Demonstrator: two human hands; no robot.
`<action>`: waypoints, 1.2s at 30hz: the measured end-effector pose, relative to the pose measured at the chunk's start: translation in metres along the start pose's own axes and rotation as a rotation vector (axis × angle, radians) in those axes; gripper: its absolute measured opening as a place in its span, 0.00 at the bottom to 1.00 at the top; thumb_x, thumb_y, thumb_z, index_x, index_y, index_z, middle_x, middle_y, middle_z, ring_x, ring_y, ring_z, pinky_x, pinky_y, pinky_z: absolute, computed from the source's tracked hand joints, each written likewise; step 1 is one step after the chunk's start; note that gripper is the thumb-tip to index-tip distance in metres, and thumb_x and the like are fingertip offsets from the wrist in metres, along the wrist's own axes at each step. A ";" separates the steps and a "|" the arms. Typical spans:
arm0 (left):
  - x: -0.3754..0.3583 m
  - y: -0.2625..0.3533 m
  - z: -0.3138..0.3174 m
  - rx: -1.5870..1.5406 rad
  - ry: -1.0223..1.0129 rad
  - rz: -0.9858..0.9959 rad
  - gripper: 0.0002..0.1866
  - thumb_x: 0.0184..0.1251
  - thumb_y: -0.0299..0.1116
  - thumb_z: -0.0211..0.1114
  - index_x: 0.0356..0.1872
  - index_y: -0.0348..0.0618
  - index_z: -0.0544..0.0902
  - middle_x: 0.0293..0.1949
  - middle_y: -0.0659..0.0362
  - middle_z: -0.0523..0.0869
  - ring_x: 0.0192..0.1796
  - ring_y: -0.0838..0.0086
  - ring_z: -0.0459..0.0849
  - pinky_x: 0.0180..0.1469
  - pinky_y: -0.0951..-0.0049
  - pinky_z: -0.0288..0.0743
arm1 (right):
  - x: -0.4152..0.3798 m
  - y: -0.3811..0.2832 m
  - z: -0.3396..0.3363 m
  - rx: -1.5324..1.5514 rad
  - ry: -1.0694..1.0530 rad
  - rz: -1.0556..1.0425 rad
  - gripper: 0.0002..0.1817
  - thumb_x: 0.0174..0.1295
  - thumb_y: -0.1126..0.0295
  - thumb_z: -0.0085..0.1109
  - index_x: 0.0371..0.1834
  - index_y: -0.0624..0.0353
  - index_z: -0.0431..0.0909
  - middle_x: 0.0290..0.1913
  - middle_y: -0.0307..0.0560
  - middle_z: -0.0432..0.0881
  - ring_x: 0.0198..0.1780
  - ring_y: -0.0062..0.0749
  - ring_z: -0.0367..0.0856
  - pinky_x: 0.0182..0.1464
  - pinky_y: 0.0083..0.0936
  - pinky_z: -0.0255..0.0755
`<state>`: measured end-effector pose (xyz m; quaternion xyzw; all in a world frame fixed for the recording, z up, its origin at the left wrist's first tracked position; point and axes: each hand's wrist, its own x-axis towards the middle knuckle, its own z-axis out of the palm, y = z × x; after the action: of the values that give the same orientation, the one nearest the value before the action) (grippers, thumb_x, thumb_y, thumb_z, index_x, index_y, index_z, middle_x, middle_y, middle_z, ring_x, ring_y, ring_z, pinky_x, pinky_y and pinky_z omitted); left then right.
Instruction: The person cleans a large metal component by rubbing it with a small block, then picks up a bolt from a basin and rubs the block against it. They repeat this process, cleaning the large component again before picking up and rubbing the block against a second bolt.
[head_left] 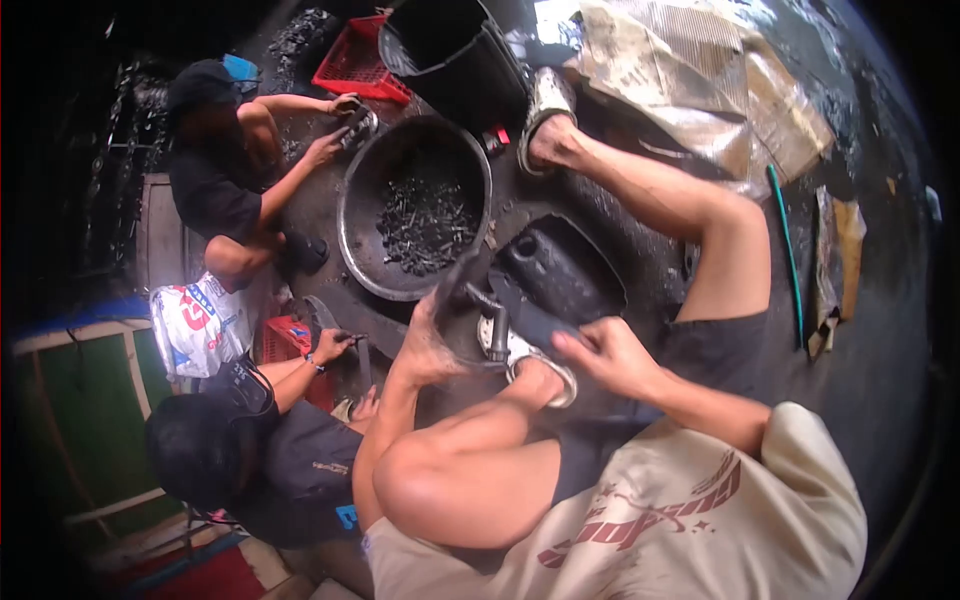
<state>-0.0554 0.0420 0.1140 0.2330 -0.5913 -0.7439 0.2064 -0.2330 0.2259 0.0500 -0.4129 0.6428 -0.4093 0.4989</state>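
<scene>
My left hand [428,342] is closed on the edge of a black curved rubber-like piece [452,318], held up in front of my shin. A short black tube [497,338] sticks out beside it, above my foot. In my right hand [610,358], fingers wrapped round its near end, is a dark broad-bladed knife [535,318]. Its far end points toward the rubber-like piece. On the floor just beyond lies a black moulded part [562,262] with a round hole. Past my left hand stands a large round metal basin [345,215] with many small black scraps [425,225] in it.
A person in black [215,170] holds a dark part across the basin. Another person [290,450] works close on my left, a blade in hand. A black bucket [455,65], red crate [350,60], cardboard [690,75] and green stick [787,250] lie around.
</scene>
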 end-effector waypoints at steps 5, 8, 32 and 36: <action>-0.006 0.007 -0.011 0.475 -0.075 -0.005 0.67 0.27 0.31 0.89 0.78 0.40 0.60 0.61 0.57 0.80 0.57 0.70 0.81 0.65 0.66 0.73 | 0.026 -0.048 -0.025 0.081 -0.036 -0.049 0.34 0.69 0.48 0.62 0.15 0.69 0.74 0.13 0.52 0.57 0.17 0.31 0.54 0.22 0.39 0.58; -0.007 0.011 -0.021 0.509 -0.120 -0.064 0.71 0.25 0.32 0.90 0.80 0.40 0.58 0.61 0.57 0.79 0.56 0.73 0.79 0.65 0.68 0.73 | 0.013 -0.003 -0.008 -0.072 -0.082 -0.062 0.33 0.69 0.48 0.63 0.17 0.69 0.77 0.13 0.51 0.60 0.17 0.28 0.57 0.22 0.38 0.60; 0.004 0.017 -0.013 0.778 -0.339 0.068 0.68 0.31 0.35 0.88 0.80 0.42 0.56 0.53 0.52 0.85 0.49 0.66 0.85 0.57 0.65 0.77 | 0.008 -0.034 -0.029 -0.133 -0.034 -0.047 0.34 0.68 0.47 0.63 0.14 0.68 0.72 0.12 0.54 0.61 0.17 0.39 0.54 0.23 0.39 0.60; 0.002 0.020 -0.013 0.715 -0.309 0.054 0.69 0.30 0.35 0.88 0.81 0.44 0.56 0.53 0.54 0.85 0.48 0.67 0.84 0.56 0.65 0.78 | 0.004 0.013 -0.030 -0.172 -0.059 0.056 0.34 0.69 0.48 0.63 0.15 0.68 0.69 0.13 0.45 0.58 0.19 0.27 0.54 0.22 0.35 0.58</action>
<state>-0.0485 0.0259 0.1310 0.1599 -0.8433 -0.5115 0.0400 -0.2651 0.2294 0.0415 -0.4479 0.6721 -0.3261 0.4913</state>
